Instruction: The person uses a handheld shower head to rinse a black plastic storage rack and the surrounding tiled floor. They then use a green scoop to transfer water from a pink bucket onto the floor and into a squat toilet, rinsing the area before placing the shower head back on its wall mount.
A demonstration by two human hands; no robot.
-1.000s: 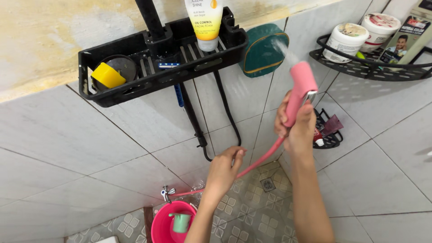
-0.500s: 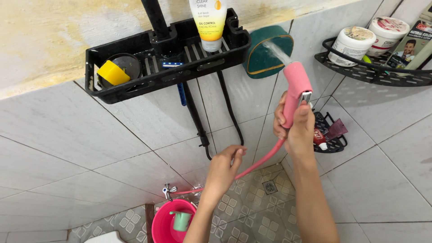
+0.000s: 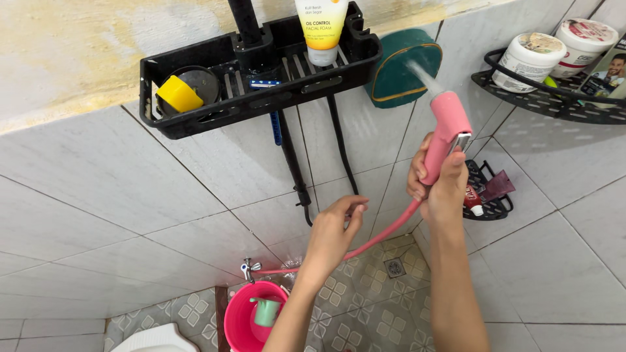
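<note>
Right of centre in the frame we see a pink hand sprayer (image 3: 448,127), held upright with its nozzle aimed up and left; a thin jet of water leaves it toward a dark green holder (image 3: 399,72) on the tiled wall. The right hand (image 3: 438,189) is wrapped around the sprayer's handle, fingers curled tight with the thumb near the grey trigger. The pink hose (image 3: 385,231) runs down and left from the handle to a tap (image 3: 248,267) low on the wall. The left hand (image 3: 329,231) sits at the hose mid-frame, fingers loosely bent; we cannot tell whether it pinches the hose or only touches it. We judge that the jet could stray onto the black shelf (image 3: 195,124) in the upper left, wetting the yellow sponge (image 3: 176,94) and the tube (image 3: 321,29) hanging there, if the wrist turns. A slack left hand could also let the hose kink or pull at the tap. Below, at the bottom of the frame, a pink bucket (image 3: 238,322) holds a green dipper (image 3: 266,311). A corner rack (image 3: 554,98) with white jars (image 3: 529,60) occupies the upper right.
</note>
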